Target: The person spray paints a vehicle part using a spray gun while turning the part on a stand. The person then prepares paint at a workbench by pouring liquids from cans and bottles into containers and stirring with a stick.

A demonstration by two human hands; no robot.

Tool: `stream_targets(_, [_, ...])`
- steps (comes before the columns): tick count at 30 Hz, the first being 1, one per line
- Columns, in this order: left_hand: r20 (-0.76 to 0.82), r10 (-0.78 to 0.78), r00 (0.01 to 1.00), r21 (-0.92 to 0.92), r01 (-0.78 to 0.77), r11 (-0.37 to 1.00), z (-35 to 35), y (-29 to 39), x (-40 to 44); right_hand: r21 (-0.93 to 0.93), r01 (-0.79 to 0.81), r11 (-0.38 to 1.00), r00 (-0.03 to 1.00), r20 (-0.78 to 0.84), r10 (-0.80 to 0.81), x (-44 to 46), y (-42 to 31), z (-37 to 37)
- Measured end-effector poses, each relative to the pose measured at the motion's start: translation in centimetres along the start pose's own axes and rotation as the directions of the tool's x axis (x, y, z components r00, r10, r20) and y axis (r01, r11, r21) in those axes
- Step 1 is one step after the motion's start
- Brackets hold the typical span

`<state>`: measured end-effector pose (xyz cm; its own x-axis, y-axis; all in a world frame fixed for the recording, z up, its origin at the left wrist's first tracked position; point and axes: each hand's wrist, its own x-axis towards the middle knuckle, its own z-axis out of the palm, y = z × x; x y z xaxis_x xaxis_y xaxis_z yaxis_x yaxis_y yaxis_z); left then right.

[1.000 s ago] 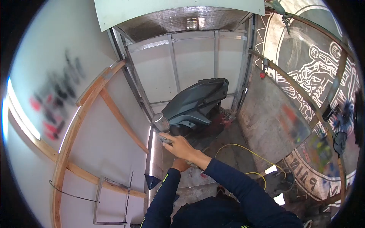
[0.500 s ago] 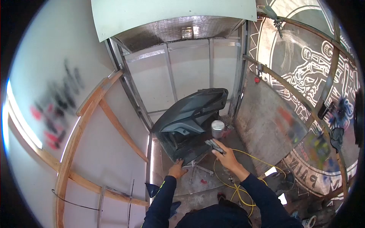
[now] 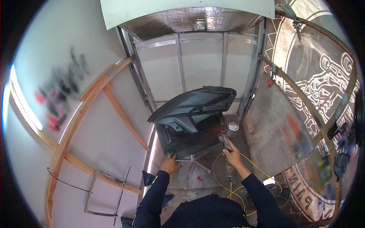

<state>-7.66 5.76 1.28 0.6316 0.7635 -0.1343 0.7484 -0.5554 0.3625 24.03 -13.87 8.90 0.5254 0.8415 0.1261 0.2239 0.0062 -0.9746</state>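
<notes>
A dark grey motorcycle fairing panel (image 3: 197,105) lies on a dark, paint-dusted board (image 3: 190,146), which a light-coloured legged stand (image 3: 194,165) supports. My left hand (image 3: 170,164) holds the near left edge of the board, fingertips over its top and thumb lower down. My right hand (image 3: 233,155) is wrapped round the handle of a spray gun (image 3: 226,143). The gun's metal cup (image 3: 232,129) sits just right of the board and tilts slightly. A yellow air hose (image 3: 230,188) runs down from the gun's handle.
A booth of white panels (image 3: 201,62) stands behind the fairing. Timber framing (image 3: 78,123) and a thin metal frame (image 3: 106,192) are at left. Right, a grey sheet (image 3: 275,117) leans under a rail (image 3: 294,83). The hose loops over the floor near my feet.
The board and fairing have turned slightly, with my left hand still at the edge. The spray gun in my right hand has swung to point more toward the board. My view has shifted left.
</notes>
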Motion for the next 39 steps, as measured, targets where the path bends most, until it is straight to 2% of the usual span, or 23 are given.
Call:
stream_targets(6, [-0.004,-0.046,0.999,-0.011,0.046,0.999,-0.3,3.2,-0.9,-0.02,-0.054,0.998,0.993,0.108,0.056,2.6,2.7,0.5])
stream_targets(11, [-0.025,-0.081,0.996,-0.024,0.081,0.996,-0.1,7.3,-2.1,0.002,0.017,1.0,0.976,0.217,-0.017,3.9,3.3,2.3])
stream_targets(13, [-0.065,0.005,0.998,-0.018,-0.006,1.0,1.1,8.2,-2.3,-0.026,0.052,0.998,0.963,0.265,-0.043,3.9,3.9,2.6])
stream_targets(17, [-0.027,0.028,0.999,-0.002,-0.028,1.0,3.1,10.3,-2.3,0.024,0.067,0.997,0.94,0.335,-0.071,3.8,5.6,3.6])
stream_targets(19, [-0.04,0.134,0.99,0.013,-0.133,0.991,4.2,11.2,-2.1,0.012,0.061,0.998,0.936,0.347,-0.061,3.4,6.0,3.8])
stream_targets(23, [0.027,0.131,0.991,-0.015,-0.13,0.991,3.9,14.5,-2.0,0.01,0.044,0.999,0.941,0.334,-0.045,2.4,6.7,3.3])
stream_targets(26, [0.088,0.168,0.982,-0.107,-0.158,0.982,5.0,15.6,-1.0,-0.003,0.044,0.999,0.947,0.317,-0.041,1.6,7.9,2.6])
stream_targets(28, [0.042,0.251,0.967,-0.113,-0.245,0.963,6.2,15.8,-0.2,-0.003,0.061,0.998,0.953,0.298,-0.058,1.4,7.1,1.9])
stream_targets(29, [0.044,0.254,0.966,-0.116,-0.248,0.962,6.9,15.9,0.1,-0.013,0.016,1.0,0.948,0.318,-0.011,1.0,6.8,1.3])
stream_targets(31, [0.023,0.259,0.966,-0.249,-0.245,0.937,7.1,16.7,0.2,-0.027,-0.038,0.999,0.942,0.332,0.045,0.4,6.4,0.5])
stream_targets(32, [0.027,0.263,0.965,-0.252,-0.248,0.935,7.0,17.0,0.3,-0.048,-0.004,0.999,0.946,0.325,0.02,0.3,6.5,0.2])
stream_targets(34, [0.004,0.282,0.959,-0.384,-0.259,0.886,7.1,16.8,0.3,-0.07,0.028,0.997,0.948,0.317,-0.005,0.2,6.5,-0.2])
stream_targets(35, [0.005,0.281,0.96,-0.387,-0.257,0.886,7.1,16.6,0.2,-0.052,0.009,0.999,0.946,0.325,0.008,0.2,6.5,-0.4])
stream_targets(37, [-0.131,0.236,0.963,-0.389,-0.269,0.881,7.4,15.9,-0.3,-0.034,-0.013,0.999,0.94,0.34,0.024,0.1,6.6,-0.6])
stream_targets(39, [-0.158,0.183,0.97,-0.374,-0.23,0.899,7.1,14.3,-0.7,-0.066,0.015,0.998,0.946,0.325,0.008,0.3,6.6,-0.8])
